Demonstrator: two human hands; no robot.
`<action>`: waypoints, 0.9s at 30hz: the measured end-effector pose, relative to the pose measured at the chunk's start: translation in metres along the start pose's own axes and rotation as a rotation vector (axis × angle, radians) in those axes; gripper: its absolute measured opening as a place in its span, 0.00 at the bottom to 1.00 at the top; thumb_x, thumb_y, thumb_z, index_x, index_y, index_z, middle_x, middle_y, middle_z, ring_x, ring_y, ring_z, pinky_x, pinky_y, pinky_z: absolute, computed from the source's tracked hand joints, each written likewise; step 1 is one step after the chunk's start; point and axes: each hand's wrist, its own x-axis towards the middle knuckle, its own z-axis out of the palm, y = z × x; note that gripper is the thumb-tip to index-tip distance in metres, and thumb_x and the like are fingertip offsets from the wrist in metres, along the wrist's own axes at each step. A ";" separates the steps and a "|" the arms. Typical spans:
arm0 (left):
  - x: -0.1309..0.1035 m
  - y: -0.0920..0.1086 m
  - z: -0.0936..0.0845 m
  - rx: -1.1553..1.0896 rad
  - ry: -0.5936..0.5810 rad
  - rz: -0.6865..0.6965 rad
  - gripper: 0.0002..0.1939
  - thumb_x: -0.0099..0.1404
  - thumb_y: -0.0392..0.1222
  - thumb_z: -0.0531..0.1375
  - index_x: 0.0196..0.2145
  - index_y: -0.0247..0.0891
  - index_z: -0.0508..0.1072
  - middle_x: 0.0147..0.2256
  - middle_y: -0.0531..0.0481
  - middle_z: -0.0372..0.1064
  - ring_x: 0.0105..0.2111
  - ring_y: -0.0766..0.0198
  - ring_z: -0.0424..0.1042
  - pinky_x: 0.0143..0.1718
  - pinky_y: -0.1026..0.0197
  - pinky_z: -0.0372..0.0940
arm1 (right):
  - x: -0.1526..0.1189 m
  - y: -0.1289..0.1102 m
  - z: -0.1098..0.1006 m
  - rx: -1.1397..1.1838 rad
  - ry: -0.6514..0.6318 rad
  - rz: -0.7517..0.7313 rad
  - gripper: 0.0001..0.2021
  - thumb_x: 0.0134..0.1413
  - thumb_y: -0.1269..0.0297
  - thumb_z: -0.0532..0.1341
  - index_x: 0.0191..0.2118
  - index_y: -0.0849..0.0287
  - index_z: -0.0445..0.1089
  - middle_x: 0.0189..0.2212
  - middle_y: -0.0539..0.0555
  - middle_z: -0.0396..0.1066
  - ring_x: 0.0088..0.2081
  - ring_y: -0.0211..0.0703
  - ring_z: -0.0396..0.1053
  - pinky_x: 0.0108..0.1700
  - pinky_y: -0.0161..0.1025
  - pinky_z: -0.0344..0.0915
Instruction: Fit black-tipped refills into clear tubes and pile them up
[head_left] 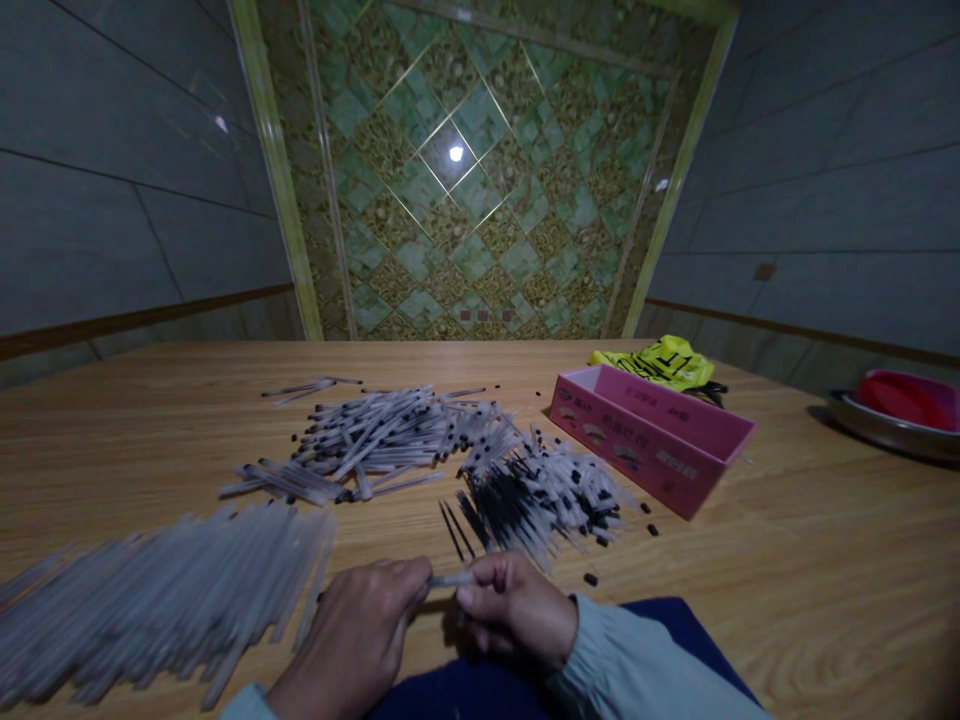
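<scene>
My left hand [367, 625] and my right hand [514, 608] meet at the table's near edge, fingers closed on the two ends of one thin, pale translucent tube [450, 579]. Just beyond my right hand lie thin black sticks [506, 500], beside a heap of short clear pieces with black caps [577, 485]. Farther back is a pile of capped translucent tubes [382, 430]. To the left of my left hand, many long clear tubes [172, 590] lie side by side.
An open pink box [645, 440] stands at the right on the wooden table [825, 560], a yellow bag [667, 362] behind it. A metal tray [885, 428] with a red container [907, 398] is at the far right. Small black caps [591, 579] lie scattered.
</scene>
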 end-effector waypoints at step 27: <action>-0.004 0.002 -0.009 -0.186 0.030 -0.006 0.10 0.64 0.36 0.47 0.30 0.42 0.66 0.27 0.52 0.68 0.29 0.62 0.66 0.29 0.60 0.51 | -0.011 -0.016 -0.009 -0.761 0.163 -0.671 0.17 0.57 0.53 0.54 0.38 0.63 0.71 0.26 0.57 0.71 0.28 0.39 0.68 0.28 0.34 0.60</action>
